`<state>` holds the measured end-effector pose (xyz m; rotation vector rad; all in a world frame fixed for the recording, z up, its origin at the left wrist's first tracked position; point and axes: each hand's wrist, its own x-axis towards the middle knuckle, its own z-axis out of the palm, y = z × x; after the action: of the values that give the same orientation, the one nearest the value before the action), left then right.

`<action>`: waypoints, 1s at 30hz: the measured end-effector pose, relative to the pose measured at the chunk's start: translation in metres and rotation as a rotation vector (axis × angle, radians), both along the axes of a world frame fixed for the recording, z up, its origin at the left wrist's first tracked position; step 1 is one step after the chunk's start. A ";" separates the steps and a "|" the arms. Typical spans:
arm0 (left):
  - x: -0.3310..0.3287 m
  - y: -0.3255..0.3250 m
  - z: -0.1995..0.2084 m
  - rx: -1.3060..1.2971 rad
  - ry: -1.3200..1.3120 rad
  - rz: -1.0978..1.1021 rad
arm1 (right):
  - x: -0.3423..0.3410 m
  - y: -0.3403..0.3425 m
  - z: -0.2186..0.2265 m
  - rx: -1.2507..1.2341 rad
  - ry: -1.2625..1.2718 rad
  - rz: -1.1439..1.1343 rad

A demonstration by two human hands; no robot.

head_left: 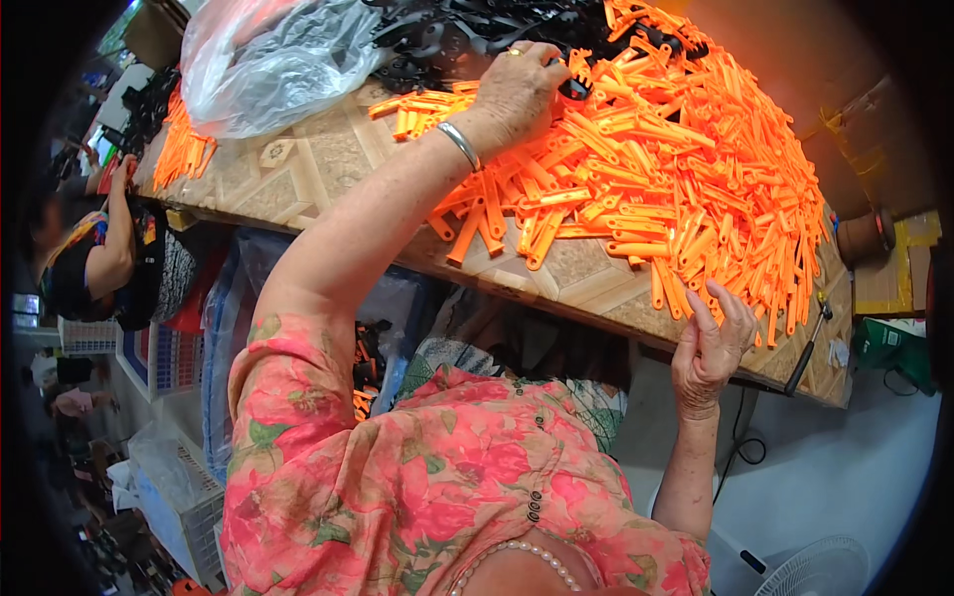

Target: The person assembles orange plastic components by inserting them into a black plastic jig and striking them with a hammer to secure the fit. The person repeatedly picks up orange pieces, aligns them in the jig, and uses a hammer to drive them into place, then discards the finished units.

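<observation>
My left hand [515, 96] reaches across to the far side of the table, its fingers curled round a small black plastic piece [574, 89] that shows partly past the fingertips. Beneath and beside it spreads a big heap of long, narrow orange plastic handles [646, 179], many with a hole at one end. Behind that hand lies a pile of glossy black plastic pieces [447, 45]. My right hand [715, 348] hovers at the near edge of the orange heap, fingers loosely bent and apart, with nothing visible in it.
A clear plastic bag [278, 70] lies on the patterned tabletop [328, 149] at the far left, near a smaller orange pile [182, 144]. A black-handled hammer [810, 343] rests at the right corner. Another person [109, 248] sits at left. A fan [815, 568] stands at lower right.
</observation>
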<state>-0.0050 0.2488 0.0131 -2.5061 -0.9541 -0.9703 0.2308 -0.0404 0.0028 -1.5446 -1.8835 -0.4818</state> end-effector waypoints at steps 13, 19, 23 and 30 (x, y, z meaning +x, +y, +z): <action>0.000 -0.122 0.025 -0.800 -1.062 -0.428 | -0.035 0.003 -0.006 0.001 0.380 0.138; 0.010 -0.208 0.000 -1.606 -1.554 -0.554 | -0.084 0.004 -0.005 -0.150 0.826 0.182; 0.001 -0.223 -0.012 -1.779 -1.499 -0.610 | -0.085 -0.005 -0.011 -0.330 1.190 0.268; -0.004 -0.238 -0.016 -1.767 -1.232 -0.626 | -0.077 -0.014 0.000 -0.427 1.098 0.401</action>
<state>-0.0094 0.0110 -0.0034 -3.3294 -1.9757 -3.1721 0.1541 -0.0546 0.0028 -1.1907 -1.3363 0.8467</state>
